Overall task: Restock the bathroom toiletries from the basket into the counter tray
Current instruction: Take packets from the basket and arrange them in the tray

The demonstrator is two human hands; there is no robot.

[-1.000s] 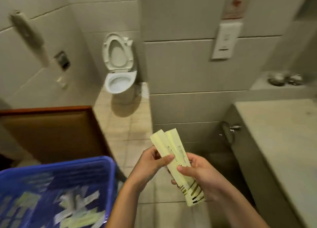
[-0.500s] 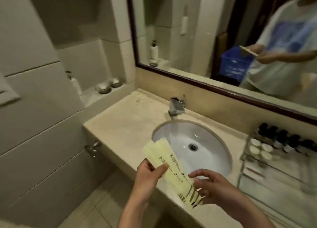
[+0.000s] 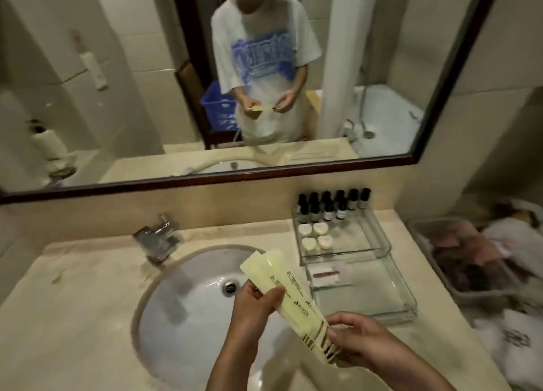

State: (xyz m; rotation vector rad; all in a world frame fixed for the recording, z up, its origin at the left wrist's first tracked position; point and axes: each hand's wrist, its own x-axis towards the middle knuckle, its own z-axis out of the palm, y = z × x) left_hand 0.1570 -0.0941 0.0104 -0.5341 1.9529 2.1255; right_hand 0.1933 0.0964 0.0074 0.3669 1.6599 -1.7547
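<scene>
Two long pale yellow toiletry packets are held together over the sink basin. My left hand pinches them near the middle, thumb on top. My right hand grips their lower, striped end. To the right on the counter stands a clear glass tray in two parts: the far part holds several dark-capped small bottles and round white soaps; the near part holds a small wrapped item. The blue basket shows only in the mirror, behind me.
A chrome tap stands behind the basin. A grey bin of crumpled cloths sits at the counter's right end, with white towels in front of it. The dark-framed mirror runs along the wall.
The view has swung from the toilet and basket round to the sink counter. Both hands kept hold of the two packets, now over the basin beside the tray.
</scene>
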